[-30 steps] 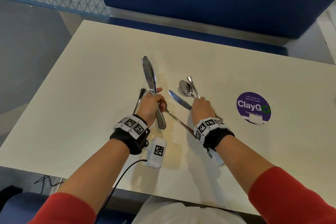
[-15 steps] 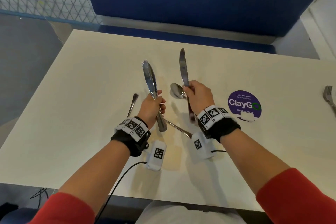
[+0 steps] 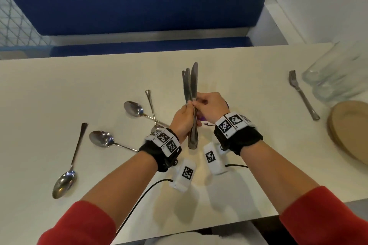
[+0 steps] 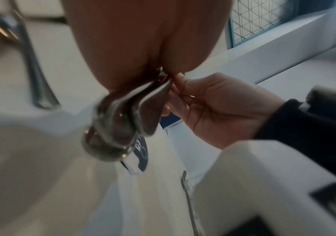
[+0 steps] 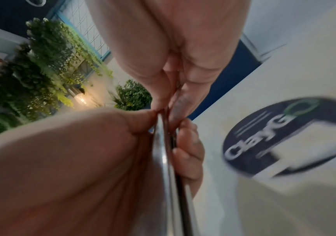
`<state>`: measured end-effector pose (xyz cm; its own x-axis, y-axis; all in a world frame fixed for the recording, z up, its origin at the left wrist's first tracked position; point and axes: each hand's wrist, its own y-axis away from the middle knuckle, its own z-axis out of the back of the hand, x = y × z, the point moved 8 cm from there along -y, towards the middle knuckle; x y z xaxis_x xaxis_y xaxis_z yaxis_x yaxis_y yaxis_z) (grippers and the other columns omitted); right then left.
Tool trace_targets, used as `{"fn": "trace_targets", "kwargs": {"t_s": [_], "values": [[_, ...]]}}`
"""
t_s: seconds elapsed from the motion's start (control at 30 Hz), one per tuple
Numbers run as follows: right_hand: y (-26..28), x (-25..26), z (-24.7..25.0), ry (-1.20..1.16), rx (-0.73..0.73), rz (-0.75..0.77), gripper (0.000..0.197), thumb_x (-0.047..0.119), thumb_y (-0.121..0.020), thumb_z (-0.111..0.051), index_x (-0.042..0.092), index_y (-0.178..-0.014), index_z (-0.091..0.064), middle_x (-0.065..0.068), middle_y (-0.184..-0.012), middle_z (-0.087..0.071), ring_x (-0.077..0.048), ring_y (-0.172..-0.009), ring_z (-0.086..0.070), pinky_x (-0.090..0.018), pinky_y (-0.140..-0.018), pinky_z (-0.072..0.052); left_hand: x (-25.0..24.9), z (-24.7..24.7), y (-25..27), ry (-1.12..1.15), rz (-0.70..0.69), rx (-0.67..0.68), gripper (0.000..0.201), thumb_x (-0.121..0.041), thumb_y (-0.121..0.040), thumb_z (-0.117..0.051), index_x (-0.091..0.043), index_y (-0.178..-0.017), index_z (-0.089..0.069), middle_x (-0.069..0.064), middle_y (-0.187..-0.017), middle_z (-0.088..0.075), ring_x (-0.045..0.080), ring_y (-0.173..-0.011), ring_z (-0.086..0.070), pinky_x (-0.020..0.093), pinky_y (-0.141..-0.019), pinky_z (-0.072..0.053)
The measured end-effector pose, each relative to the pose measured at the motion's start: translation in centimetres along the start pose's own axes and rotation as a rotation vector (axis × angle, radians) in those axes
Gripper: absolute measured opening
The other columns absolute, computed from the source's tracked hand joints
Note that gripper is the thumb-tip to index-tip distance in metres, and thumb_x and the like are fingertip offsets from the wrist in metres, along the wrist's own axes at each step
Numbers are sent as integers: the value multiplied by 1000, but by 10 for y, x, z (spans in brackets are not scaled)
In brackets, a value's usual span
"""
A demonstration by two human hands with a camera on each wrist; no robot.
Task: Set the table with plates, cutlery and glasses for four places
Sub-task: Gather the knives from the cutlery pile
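My left hand (image 3: 186,112) grips a bundle of table knives (image 3: 190,83) by the handles, blades pointing up and away, above the middle of the cream table (image 3: 59,89). My right hand (image 3: 200,102) pinches the same knives just above the left hand's fingers. In the left wrist view the knife handles (image 4: 118,127) stick out below the left palm, with the right hand (image 4: 213,108) beside them. The right wrist view shows the knives (image 5: 169,159) edge-on between both hands. Several spoons (image 3: 101,138) lie loose on the table to the left.
A fork (image 3: 302,95) lies at the right, with clear glasses (image 3: 334,71) behind it and a stack of tan plates (image 3: 350,131) at the right edge. A round purple sticker (image 5: 284,135) is under the hands. A blue bench runs along the far side.
My right hand has carried its knife over to the left hand's knives and now pinches the bundle. The view has swung right, bringing the fork, glasses and plates into sight.
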<state>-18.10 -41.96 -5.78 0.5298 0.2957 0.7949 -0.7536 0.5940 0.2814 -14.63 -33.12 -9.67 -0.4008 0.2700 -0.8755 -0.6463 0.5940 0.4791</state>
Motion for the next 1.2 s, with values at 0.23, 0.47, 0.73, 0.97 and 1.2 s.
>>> {"fn": "trace_targets", "kwargs": {"t_s": [0.23, 0.47, 0.73, 0.97, 1.2], "values": [[-10, -82, 133, 114, -62, -44, 30, 16, -90, -58, 16, -120, -65, -13, -105, -72, -22, -94, -68, -19, -82, -47, 6, -156, -35, 49, 44, 48, 44, -40, -102, -28, -11, -85, -56, 5, -69, -55, 14, -56, -50, 24, -55, -44], [-21, -160, 223, 393, -78, -136, 30, 20, -97, -46, 15, -120, -65, -17, -110, -69, -31, -100, -64, -32, -86, -51, 27, -292, -81, 33, 194, 4, 43, -27, -101, -31, 4, -110, -59, 21, -97, -62, 26, -77, -57, 35, -71, -47], [-35, -201, 247, 471, 114, -197, 40, 5, -91, -46, 17, -127, -58, -11, -118, -67, -28, -111, -61, -29, -89, -48, 39, -335, -115, -73, 258, -86, 41, -23, -99, -33, -2, -134, -39, 23, -130, -53, 39, -116, -54, 49, -100, -44], [-50, -211, 256, 265, 72, -213, 46, 1, -89, -50, 20, -130, -56, -13, -120, -66, -30, -111, -61, -39, -97, -48, 19, -337, -119, -279, 223, -91, 42, -20, -100, -29, -4, -138, -39, 23, -136, -43, 38, -120, -49, 44, -101, -44], [-52, -227, 264, 244, -31, -244, 36, 11, -91, -50, 24, -123, -62, -14, -111, -68, -31, -105, -61, -30, -86, -47, 11, -338, -115, -454, 128, -33, 35, -17, -99, -38, 5, -104, -65, 24, -110, -65, 38, -105, -60, 38, -89, -47]]}}
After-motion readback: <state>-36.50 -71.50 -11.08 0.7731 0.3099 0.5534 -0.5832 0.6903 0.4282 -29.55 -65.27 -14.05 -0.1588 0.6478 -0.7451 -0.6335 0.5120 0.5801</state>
